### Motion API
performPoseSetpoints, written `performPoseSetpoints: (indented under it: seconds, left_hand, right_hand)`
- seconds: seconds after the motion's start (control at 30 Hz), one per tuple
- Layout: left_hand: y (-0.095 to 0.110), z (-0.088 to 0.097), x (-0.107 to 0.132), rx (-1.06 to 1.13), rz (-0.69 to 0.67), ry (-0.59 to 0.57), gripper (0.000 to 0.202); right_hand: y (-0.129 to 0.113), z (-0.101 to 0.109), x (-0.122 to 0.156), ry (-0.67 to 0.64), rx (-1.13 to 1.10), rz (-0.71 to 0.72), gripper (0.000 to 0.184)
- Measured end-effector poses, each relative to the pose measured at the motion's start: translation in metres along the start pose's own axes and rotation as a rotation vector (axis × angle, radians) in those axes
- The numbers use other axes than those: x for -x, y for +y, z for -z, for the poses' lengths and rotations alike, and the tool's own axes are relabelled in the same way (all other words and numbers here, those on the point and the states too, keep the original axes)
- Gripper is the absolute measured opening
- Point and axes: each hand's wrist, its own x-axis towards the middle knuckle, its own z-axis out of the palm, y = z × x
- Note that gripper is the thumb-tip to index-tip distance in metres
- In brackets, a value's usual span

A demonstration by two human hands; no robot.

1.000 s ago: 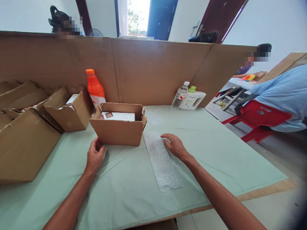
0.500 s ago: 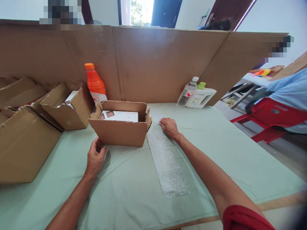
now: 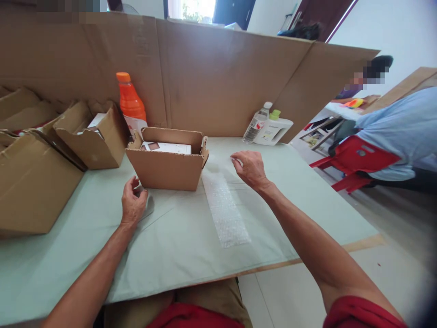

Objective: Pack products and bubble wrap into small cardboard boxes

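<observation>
A brown cardboard box [image 3: 164, 169] without a lid stands on the table, with a white box [image 3: 172, 148] inside it. My left hand [image 3: 133, 200] rests on the cloth by the cardboard box's near left corner, fingers loosely curled, thumb apart, nothing in it. A flat strip of bubble wrap [image 3: 227, 212] lies to the right of the cardboard box. Beyond the strip's far end, on its right, my right hand [image 3: 250, 169] is bent with its fingertips drawn together. Whether anything small is between those fingertips I cannot make out.
More cardboard boxes [image 3: 37, 182] crowd the left side. An orange bottle [image 3: 131, 102], a clear water bottle [image 3: 256, 124] and a white jug [image 3: 275, 131] stand along a cardboard partition [image 3: 218, 77]. A person in light blue [image 3: 403, 132] sits on a red chair [image 3: 365, 157] at right.
My right hand has come away from the far end of the bubble wrap and moved slightly right, fingers drawn in. My left hand stays near the box corner. The camera view has shifted.
</observation>
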Motion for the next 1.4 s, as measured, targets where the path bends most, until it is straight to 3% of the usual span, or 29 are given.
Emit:
performPoseSetpoints:
  seconds: [0.13, 0.2, 0.27, 0.37, 0.47, 0.53, 0.63, 0.8, 0.9, 1.0, 1.1, 1.2, 1.4]
  left_hand:
    - [0.031, 0.014, 0.018, -0.134, -0.226, 0.114, 0.064]
    - [0.056, 0.024, 0.041, -0.127, -0.351, 0.076, 0.064]
    - [0.08, 0.031, 0.072, -0.073, -0.353, -0.058, 0.057]
    - [0.105, 0.028, 0.125, 0.081, -0.093, -0.435, 0.043]
    - [0.11, 0.012, 0.171, 0.168, 0.22, -0.833, 0.046]
    - [0.108, -0.001, 0.191, 0.21, 0.387, -0.983, 0.051]
    - [0.106, -0.016, 0.207, 0.322, 0.503, -1.093, 0.058]
    - [0.111, -0.031, 0.213, 0.495, 0.582, -1.077, 0.067]
    - [0.111, -0.038, 0.215, 0.433, 0.585, -1.07, 0.058]
    - [0.108, -0.042, 0.216, 0.338, 0.575, -1.052, 0.047]
    - [0.104, -0.045, 0.218, 0.302, 0.57, -1.031, 0.043]
    - [0.103, -0.047, 0.219, 0.291, 0.597, -1.031, 0.045]
    - [0.102, -0.048, 0.222, 0.312, 0.652, -1.03, 0.048]
  right_hand:
    - [-0.014, 0.037, 0.055, 0.066, -0.027, 0.087, 0.023]
    - [-0.025, 0.05, 0.096, 0.08, -0.029, 0.163, 0.021]
    - [-0.038, 0.057, 0.138, 0.066, -0.045, 0.221, 0.02]
    - [-0.055, 0.056, 0.19, 0.023, -0.104, 0.247, 0.023]
    - [-0.065, 0.051, 0.219, 0.006, -0.167, 0.233, 0.025]
    - [-0.069, 0.05, 0.229, -0.003, -0.208, 0.228, 0.024]
    - [-0.073, 0.054, 0.234, -0.019, -0.262, 0.233, 0.024]
    - [-0.081, 0.059, 0.238, -0.094, -0.378, 0.275, 0.019]
    - [-0.077, 0.062, 0.238, -0.178, -0.49, 0.32, 0.01]
    - [-0.059, 0.057, 0.224, -0.189, -0.579, 0.275, 0.015]
    - [-0.031, 0.037, 0.189, -0.132, -0.543, 0.111, 0.018]
    - [-0.007, 0.004, 0.136, -0.135, -0.456, -0.029, 0.022]
    - [-0.003, -0.056, 0.042, -0.311, -0.217, -0.248, 0.043]
